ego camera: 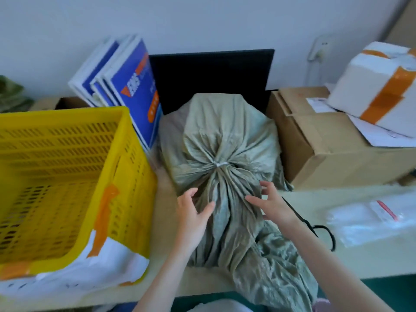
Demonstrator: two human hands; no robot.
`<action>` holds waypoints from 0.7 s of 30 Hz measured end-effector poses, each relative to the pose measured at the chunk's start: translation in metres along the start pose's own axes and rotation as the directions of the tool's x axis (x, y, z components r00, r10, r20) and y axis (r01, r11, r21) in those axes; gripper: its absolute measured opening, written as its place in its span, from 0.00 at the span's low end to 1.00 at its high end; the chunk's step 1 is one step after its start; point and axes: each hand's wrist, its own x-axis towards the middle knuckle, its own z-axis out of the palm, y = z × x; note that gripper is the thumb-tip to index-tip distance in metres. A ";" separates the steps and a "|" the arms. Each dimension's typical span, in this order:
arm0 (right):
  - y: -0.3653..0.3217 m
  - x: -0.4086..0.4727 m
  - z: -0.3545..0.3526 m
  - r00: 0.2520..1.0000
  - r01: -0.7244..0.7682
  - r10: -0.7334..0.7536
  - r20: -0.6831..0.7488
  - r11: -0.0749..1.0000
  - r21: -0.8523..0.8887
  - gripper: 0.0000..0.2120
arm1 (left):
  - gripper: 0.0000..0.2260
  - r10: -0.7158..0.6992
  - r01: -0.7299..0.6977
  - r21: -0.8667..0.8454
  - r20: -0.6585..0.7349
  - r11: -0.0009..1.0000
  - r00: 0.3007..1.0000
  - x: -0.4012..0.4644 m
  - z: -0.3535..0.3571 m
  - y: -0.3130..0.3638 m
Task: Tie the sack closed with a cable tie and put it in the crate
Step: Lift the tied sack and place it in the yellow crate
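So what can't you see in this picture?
All in the head view:
- What's inside the sack: its cloth covers it.
- The cable tie: too small to tell how tight it is.
- The yellow crate: its left side is cut off by the picture's edge.
- The blue booklets: print too blurred to read.
- Left hand and right hand: open; touching the sack or not is unclear.

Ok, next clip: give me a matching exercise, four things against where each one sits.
Things:
1. cable tie
2. yellow crate
3. cardboard box
4. clear plastic bags

Places:
A. right of the sack, against the wall
B. around the sack's gathered neck
C. left of the sack
D. flat on the table, near right

Pairs: 1-B, 2-C, 3-A, 4-D
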 end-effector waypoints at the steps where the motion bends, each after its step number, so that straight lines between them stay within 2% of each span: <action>1: -0.006 0.002 0.002 0.999 -0.021 0.021 0.031 1.000 0.010 0.33 | 0.31 -0.072 0.070 0.032 0.076 0.997 0.994 0.001 0.003 -0.006; 3: -0.012 0.010 0.006 0.992 -0.088 0.083 0.096 0.995 0.045 0.40 | 0.46 -0.204 0.192 0.071 0.240 0.979 0.949 0.001 0.011 -0.018; 5: -0.016 0.023 0.010 0.971 -0.157 0.143 0.190 0.985 0.065 0.49 | 0.55 -0.273 0.192 0.247 0.350 0.950 0.896 -0.005 0.024 -0.025; 7: -0.024 0.034 0.017 0.942 -0.195 0.157 0.297 0.976 0.102 0.51 | 0.56 -0.288 0.129 0.380 0.400 0.916 0.870 -0.012 0.037 -0.029; 9: -0.032 0.043 0.025 0.932 -0.237 0.190 0.308 0.963 0.125 0.52 | 0.56 -0.282 0.107 0.395 0.417 0.912 0.864 -0.016 0.048 -0.029; 11: -0.036 0.050 0.033 0.933 -0.258 0.204 0.297 0.953 0.157 0.45 | 0.57 -0.296 0.109 0.414 0.421 0.904 0.858 -0.016 0.057 -0.027; 13: -0.039 0.054 0.040 0.939 -0.275 0.220 0.264 0.942 0.193 0.37 | 0.58 -0.318 0.142 0.417 0.393 0.898 0.863 -0.017 0.066 -0.023; 16: -0.040 0.054 0.048 0.951 -0.281 0.237 0.199 0.932 0.229 0.30 | 0.57 -0.314 0.207 0.378 0.248 0.902 0.916 -0.022 0.079 -0.023; 19: -0.036 0.057 0.052 0.954 -0.291 0.253 0.158 0.910 0.297 0.28 | 0.51 -0.313 0.260 0.346 0.106 0.901 0.944 -0.022 0.084 -0.029; 21: -0.034 0.059 0.053 0.956 -0.289 0.253 0.147 0.893 0.344 0.28 | 0.45 -0.301 0.256 0.356 0.076 0.899 0.951 -0.020 0.081 -0.032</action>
